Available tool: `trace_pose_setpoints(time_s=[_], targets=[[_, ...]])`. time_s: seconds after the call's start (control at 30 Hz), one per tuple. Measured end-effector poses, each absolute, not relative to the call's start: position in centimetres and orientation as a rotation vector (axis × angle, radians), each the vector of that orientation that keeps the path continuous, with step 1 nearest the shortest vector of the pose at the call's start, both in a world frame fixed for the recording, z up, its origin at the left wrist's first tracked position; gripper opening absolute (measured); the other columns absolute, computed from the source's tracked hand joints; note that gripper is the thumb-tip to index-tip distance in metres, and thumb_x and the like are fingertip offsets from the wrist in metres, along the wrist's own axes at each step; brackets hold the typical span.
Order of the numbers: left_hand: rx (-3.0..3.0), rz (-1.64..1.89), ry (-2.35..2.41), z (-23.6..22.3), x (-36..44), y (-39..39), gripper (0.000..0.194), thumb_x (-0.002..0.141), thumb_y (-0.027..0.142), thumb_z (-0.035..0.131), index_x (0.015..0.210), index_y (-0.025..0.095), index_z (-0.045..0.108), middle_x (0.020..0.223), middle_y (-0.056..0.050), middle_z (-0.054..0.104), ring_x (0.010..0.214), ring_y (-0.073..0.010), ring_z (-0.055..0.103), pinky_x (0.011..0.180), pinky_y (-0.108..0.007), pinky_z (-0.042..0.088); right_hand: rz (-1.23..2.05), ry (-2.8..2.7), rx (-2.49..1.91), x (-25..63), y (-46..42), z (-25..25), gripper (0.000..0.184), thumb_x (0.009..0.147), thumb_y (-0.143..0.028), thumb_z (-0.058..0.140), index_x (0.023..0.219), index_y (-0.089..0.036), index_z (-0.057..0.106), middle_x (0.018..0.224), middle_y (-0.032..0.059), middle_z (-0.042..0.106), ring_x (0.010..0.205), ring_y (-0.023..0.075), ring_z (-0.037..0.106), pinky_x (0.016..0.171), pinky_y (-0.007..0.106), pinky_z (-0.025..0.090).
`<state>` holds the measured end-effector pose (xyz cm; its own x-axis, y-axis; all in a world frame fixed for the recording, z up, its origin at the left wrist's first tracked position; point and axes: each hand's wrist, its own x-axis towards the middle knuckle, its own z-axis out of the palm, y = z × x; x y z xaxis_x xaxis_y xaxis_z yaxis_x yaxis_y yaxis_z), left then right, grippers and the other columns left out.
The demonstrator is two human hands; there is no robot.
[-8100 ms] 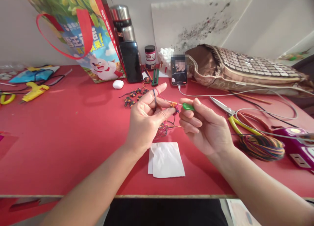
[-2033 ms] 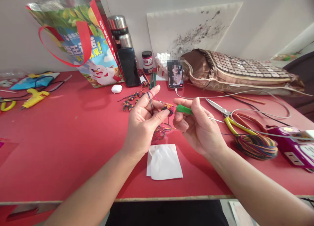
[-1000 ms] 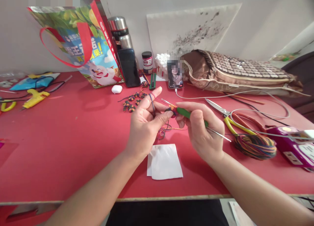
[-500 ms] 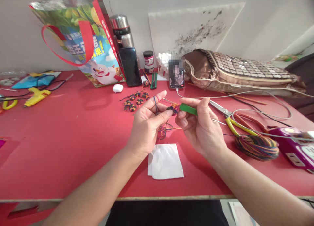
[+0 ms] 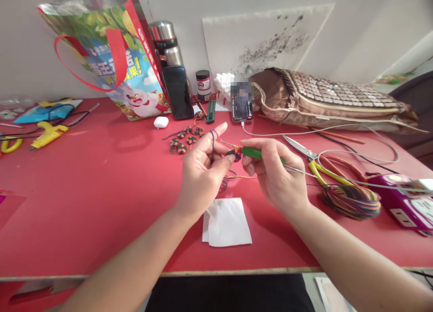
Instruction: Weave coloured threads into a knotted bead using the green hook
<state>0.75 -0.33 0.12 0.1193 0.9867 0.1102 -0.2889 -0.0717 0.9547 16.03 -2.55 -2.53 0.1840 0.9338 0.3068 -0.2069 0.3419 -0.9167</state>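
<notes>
My left hand (image 5: 201,176) pinches a small multicoloured crochet piece (image 5: 236,155) between thumb and finger. Dark yarn (image 5: 213,145) is looped round its raised index finger. My right hand (image 5: 280,172) is closed around the green handle of a crochet hook (image 5: 252,153), whose thin metal tip is at the crochet piece. A second metal end sticks out behind the right hand. Loose yarn (image 5: 230,176) trails on the table under the hands. Several small finished crochet rounds (image 5: 181,148) lie just beyond the left hand.
White tissues (image 5: 228,224) lie in front of me on the red table (image 5: 101,213). At right are scissors (image 5: 304,149), a yarn bundle (image 5: 352,200) and a purple power strip (image 5: 406,199). A propped phone (image 5: 242,107), a standing bag (image 5: 115,68) and a glue gun (image 5: 49,134) stand farther off.
My right hand has tilted and shifted slightly, bringing the hook's handle lower and its rear metal end farther out. The left hand still pinches the crochet piece. The view has shifted a little.
</notes>
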Motion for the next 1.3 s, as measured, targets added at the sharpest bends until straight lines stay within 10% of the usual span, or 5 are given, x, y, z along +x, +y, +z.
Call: trace_pose_setpoints(time_s=[0.27,0.67,1.3], targets=[[0.952,1.28,0.783,0.4,1.0,-0.4,0.044,0.08,0.012,0.091,0.121,0.025,0.084,0.082,0.004,0.069,0.072,-0.0087,0.063,0.066,-0.019,0.055,0.757,-1.032,-0.873,14.4,-3.7,-3.0,0.034,0.107,-0.058,0.07,0.118,-0.029,0.085,0.104,0.0052,0.081,0.079,0.0162,0.071,0.069,0.032,0.059],[0.874,1.247,0.649,0.5,0.0,0.3,0.046,0.075,0.01,0.095,0.117,0.028,0.087,0.081,0.005,0.071,0.077,-0.0087,0.069,0.077,-0.019,0.059,1.482,-0.505,-0.655,14.6,-2.2,-0.6,0.041,0.094,-0.063,0.085,0.089,-0.022,0.086,0.061,-0.0043,0.061,0.05,0.0067,0.045,0.05,0.021,0.044],[0.993,1.239,0.69,1.4,0.2,-0.2,0.035,0.078,0.01,0.087,0.108,0.027,0.089,0.082,0.002,0.068,0.077,-0.0128,0.068,0.074,-0.025,0.061,1.592,-0.595,-0.664,15.2,-1.6,-1.3,0.054,0.095,-0.075,0.076,0.078,-0.024,0.077,0.053,-0.0071,0.049,0.043,0.0083,0.03,0.041,0.024,0.032]])
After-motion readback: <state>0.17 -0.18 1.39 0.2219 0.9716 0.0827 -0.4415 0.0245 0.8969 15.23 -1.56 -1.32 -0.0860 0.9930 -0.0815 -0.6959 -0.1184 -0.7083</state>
